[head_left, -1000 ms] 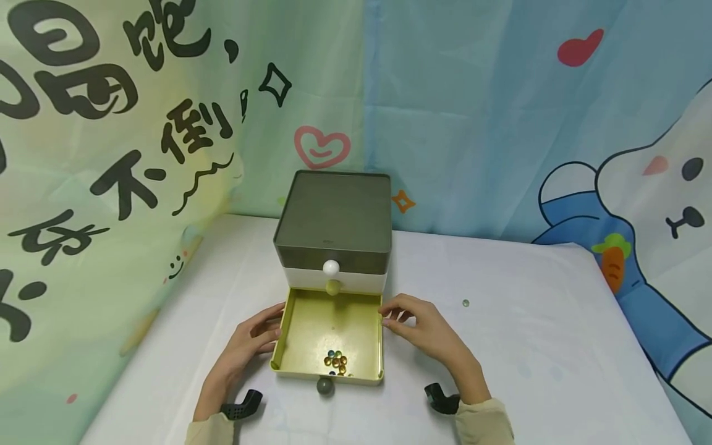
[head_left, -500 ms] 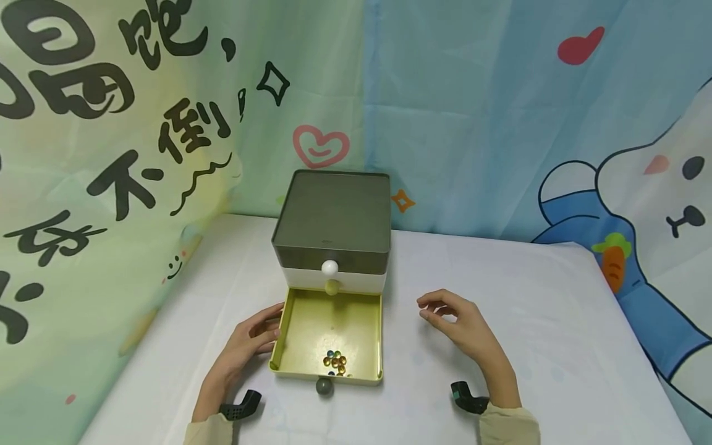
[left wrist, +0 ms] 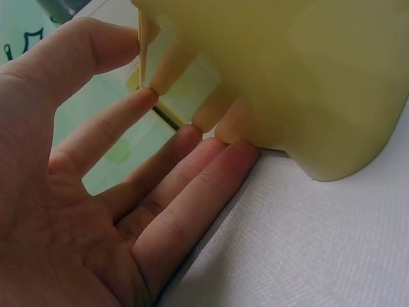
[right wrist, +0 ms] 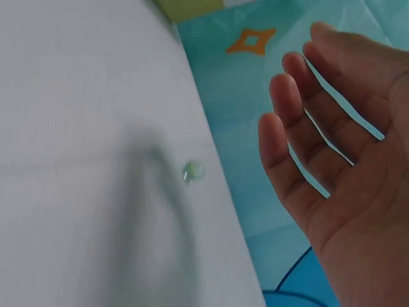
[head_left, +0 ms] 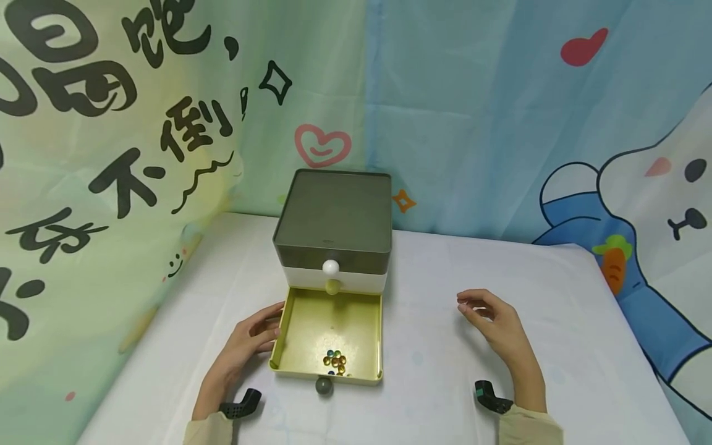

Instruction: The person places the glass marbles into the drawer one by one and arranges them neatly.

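The pulled-out yellow-green drawer (head_left: 311, 321) carries several small glass beads (head_left: 335, 360), gold and blue ones among them, near its front. My left hand (head_left: 247, 340) rests its fingertips against the outside of the drawer's left wall, and the left wrist view has its fingers (left wrist: 192, 211) spread along that wall. Over the table to the right, my right hand (head_left: 497, 324) hovers with loosely bent fingers and nothing in them. A single pale clear bead (right wrist: 193, 170) lies on the cloth near it in the right wrist view; in the head view the hand hides that bead.
Behind the drawer stands its box, with a dark green top (head_left: 334, 210) and round knobs, one of them white (head_left: 330, 267). A dark knob (head_left: 324, 386) sticks out at the drawer's front. White cloth (head_left: 423, 395) covers the table, and a printed curtain (head_left: 461, 123) hangs behind.
My right hand has left the drawer's right edge and moved rightward to where the lone bead lay in view. My left hand and the drawer stay in place.
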